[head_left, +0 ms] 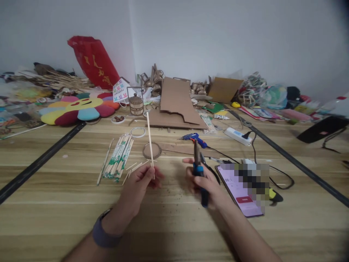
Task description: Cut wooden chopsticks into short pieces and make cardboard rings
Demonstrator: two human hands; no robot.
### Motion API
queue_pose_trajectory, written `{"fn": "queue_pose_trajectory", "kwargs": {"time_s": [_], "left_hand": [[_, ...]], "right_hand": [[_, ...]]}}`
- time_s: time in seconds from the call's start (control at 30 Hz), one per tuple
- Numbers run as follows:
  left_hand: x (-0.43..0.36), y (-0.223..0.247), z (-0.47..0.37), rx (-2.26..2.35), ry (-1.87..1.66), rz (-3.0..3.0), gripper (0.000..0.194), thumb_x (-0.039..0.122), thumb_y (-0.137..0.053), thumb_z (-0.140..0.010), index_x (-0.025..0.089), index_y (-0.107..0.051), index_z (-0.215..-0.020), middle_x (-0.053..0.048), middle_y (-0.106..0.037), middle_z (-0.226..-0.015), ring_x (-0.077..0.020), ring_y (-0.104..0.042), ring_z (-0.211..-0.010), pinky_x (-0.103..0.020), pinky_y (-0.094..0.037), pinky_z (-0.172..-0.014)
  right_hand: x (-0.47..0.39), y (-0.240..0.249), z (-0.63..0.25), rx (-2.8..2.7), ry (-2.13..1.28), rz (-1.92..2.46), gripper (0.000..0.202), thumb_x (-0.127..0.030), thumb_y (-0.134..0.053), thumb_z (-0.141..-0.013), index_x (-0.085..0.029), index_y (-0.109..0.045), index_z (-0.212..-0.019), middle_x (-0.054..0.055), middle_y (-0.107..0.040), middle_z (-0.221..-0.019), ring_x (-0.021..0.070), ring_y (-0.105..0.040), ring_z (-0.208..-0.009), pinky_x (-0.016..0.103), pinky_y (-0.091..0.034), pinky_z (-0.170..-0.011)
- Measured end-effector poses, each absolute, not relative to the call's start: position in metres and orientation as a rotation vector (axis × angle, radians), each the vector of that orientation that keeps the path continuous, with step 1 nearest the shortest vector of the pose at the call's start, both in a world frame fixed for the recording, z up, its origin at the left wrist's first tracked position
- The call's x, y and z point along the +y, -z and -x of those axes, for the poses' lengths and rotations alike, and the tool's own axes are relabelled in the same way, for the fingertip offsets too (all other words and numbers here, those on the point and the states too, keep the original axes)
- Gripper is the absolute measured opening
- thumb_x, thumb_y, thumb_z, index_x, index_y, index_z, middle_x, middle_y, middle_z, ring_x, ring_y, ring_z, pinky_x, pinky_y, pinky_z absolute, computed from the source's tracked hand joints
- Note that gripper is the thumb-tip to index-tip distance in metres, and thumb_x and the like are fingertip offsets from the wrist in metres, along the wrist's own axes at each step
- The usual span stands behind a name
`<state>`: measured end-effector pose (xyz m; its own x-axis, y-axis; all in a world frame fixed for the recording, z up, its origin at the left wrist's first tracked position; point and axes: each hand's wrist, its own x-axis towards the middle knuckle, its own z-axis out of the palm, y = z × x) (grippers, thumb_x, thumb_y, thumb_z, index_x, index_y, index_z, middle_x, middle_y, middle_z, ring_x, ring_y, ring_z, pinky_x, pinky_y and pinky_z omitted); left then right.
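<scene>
A thin wooden chopstick (pixel 149 136) stands almost upright in my left hand (pixel 140 183), its lower end pinched between thumb and fingers. My right hand (pixel 208 187) is closed around pliers (pixel 200 174) with blue and black handles, jaws pointing up and apart from the chopstick. Whether the jaws are open is unclear. Short cut stick pieces (pixel 133 168) lie beside my left hand, near paper-wrapped chopsticks (pixel 118 156). Just beyond the hand lies a round cardboard disc (pixel 152 150) with a dark rim. Small dark crumbs dot the table between my hands.
A blue glue gun (pixel 195 139) lies ahead, its cord running right. A phone (pixel 242 198) lies beside my right hand, and a power strip (pixel 237 136) farther back. Behind are cardboard sheets (pixel 177 98), a small stick-built bucket (pixel 135 104) and a flower cushion (pixel 88 113).
</scene>
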<state>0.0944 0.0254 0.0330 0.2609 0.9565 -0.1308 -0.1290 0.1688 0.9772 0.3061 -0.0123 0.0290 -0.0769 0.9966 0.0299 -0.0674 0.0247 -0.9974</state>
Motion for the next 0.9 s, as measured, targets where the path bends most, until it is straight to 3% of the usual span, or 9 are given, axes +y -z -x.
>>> {"fn": "queue_pose_trajectory", "kwargs": {"time_s": [0.1,0.2,0.9], "left_hand": [[0.024,-0.031,-0.097,0.956,-0.961,-1.061,0.039,0.057,-0.068,-0.073,0.018,-0.064,-0.081,-0.002,-0.070,-0.074,-0.0138,-0.059,-0.058,-0.027,-0.046,-0.057],[0.023,-0.031,-0.098,0.937,-0.949,-1.035,0.039,0.056,-0.070,-0.072,0.018,-0.064,-0.080,0.000,-0.069,-0.072,-0.0128,-0.059,-0.057,-0.025,-0.046,-0.056],[0.022,-0.026,-0.100,0.852,-0.890,-1.141,0.033,0.049,-0.065,-0.080,0.017,-0.065,-0.079,-0.002,-0.071,-0.075,-0.0129,-0.059,-0.058,-0.025,-0.046,-0.055]], "right_hand": [[-0.016,-0.027,-0.297,-0.899,-1.857,0.548,0.057,-0.052,-0.069,-0.067,-0.020,-0.063,-0.114,-0.008,-0.030,-0.064,0.0069,-0.019,-0.047,0.017,-0.017,-0.037],[-0.018,-0.026,-0.291,-0.820,-2.031,0.378,0.052,-0.046,-0.073,-0.066,-0.018,-0.067,-0.109,-0.008,-0.030,-0.063,0.0064,-0.018,-0.048,0.016,-0.014,-0.037],[-0.021,-0.025,-0.296,-0.794,-2.077,0.104,0.063,-0.041,-0.072,-0.069,-0.011,-0.063,-0.123,-0.007,-0.032,-0.063,0.0068,-0.023,-0.049,0.018,-0.018,-0.037]]}}
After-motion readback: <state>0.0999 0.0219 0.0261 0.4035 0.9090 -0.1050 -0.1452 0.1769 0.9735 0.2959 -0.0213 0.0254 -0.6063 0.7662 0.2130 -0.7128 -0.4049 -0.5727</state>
